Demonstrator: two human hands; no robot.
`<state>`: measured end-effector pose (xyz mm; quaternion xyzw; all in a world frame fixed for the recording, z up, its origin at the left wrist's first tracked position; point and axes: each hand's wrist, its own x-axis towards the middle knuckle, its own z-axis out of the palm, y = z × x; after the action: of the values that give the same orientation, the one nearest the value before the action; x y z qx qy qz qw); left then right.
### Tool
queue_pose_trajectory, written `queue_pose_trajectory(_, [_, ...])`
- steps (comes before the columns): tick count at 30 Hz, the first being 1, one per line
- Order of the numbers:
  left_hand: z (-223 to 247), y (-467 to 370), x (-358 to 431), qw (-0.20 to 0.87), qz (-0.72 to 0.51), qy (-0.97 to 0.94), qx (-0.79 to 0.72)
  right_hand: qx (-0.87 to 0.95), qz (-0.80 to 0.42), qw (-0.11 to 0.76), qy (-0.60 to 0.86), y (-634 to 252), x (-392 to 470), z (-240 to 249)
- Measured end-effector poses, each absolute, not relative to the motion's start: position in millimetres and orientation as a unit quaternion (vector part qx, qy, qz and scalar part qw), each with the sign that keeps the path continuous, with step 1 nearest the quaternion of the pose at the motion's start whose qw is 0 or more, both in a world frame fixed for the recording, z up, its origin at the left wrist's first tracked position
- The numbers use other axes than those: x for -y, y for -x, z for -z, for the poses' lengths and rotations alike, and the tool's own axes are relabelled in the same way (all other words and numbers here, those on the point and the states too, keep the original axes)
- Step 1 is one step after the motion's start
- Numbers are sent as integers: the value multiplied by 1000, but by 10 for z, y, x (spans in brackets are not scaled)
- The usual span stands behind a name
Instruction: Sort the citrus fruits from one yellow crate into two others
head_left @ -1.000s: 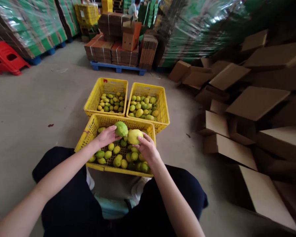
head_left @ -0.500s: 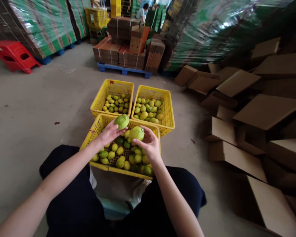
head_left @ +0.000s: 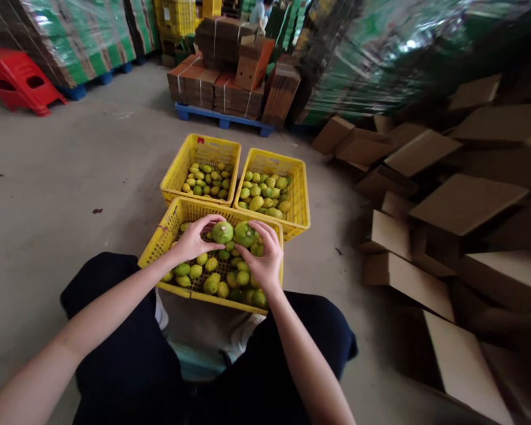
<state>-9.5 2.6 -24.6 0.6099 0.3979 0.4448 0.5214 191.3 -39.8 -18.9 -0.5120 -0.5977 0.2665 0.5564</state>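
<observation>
My left hand (head_left: 193,241) is closed around a green lemon (head_left: 222,232), its stem end turned towards me. Right beside it, my right hand (head_left: 266,258) grips another green lemon (head_left: 245,235) between thumb and fingers. Both fruits are held above the near yellow crate (head_left: 181,208), almost touching each other. In that crate lie several yellow and green lemons (head_left: 211,285), partly hidden by my hands.
Behind stand two more yellow crates, the left one (head_left: 170,176) and the right one (head_left: 300,195), both holding lemons. Cardboard boxes (head_left: 469,203) are heaped on the right. A blue pallet (head_left: 223,121) bears bundled cartons. A red stool (head_left: 20,77) stands at far left; a person (head_left: 260,15) is far back.
Both lemons have been turned in my hands and brought level, side by side. The left one has come lower and nearer to me. The view has shifted slightly.
</observation>
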Motion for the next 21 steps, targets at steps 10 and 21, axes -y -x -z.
queue_pose_trajectory(10, [355,247,-148,557,-462,-572,-386,614,-272,525,523,-1793,397,223])
queue_pose_trajectory(21, [375,319,-50,698,-442,-426,-368,392,-533,589,464,-1888,409,269])
